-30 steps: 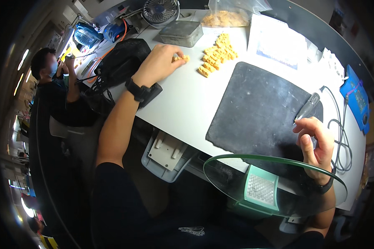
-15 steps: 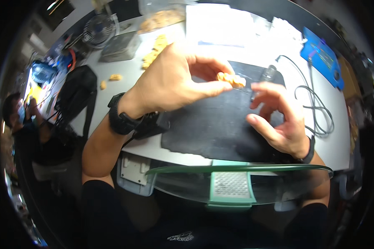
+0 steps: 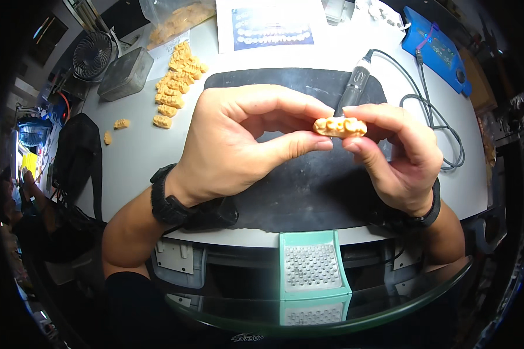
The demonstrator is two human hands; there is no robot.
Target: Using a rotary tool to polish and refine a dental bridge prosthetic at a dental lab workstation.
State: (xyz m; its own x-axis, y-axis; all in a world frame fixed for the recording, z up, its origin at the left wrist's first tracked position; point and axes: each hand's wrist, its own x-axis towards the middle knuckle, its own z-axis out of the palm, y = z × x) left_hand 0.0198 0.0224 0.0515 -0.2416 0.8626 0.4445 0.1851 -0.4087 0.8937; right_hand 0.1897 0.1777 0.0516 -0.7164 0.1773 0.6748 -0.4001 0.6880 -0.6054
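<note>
- My left hand [image 3: 233, 136] pinches one end of the yellow tooth model [image 3: 339, 127] between thumb and fingertips, and my right hand [image 3: 404, 151] grips the other end the same way. It sits between them, above the dark mat [image 3: 297, 186].
- Both grips are only at the tips; if one of my thumbs slid, the model could tip out and drop onto the mat.
- It looks narrow and, I'd guess, brittle. Bending or twisting my two ends against each other might snap it or chip the bumps on top.
- The pen tool [image 3: 358, 84] lies on the mat just behind my fingers, its lower end hidden by them. Lowering my hands carelessly could knock it or nick a finger, if its tip is sharp.
- Its cord [image 3: 448, 125] loops beside my right wrist; catching it could drag the tool or tug at the blue box [image 3: 436, 49].
- A dropped model might bounce over the table's front edge, where the green tray [image 3: 312, 267] may not catch it.
- Setting it down near the pile of similar models [image 3: 177, 81] could mix it up with them, since they look so alike.
</note>
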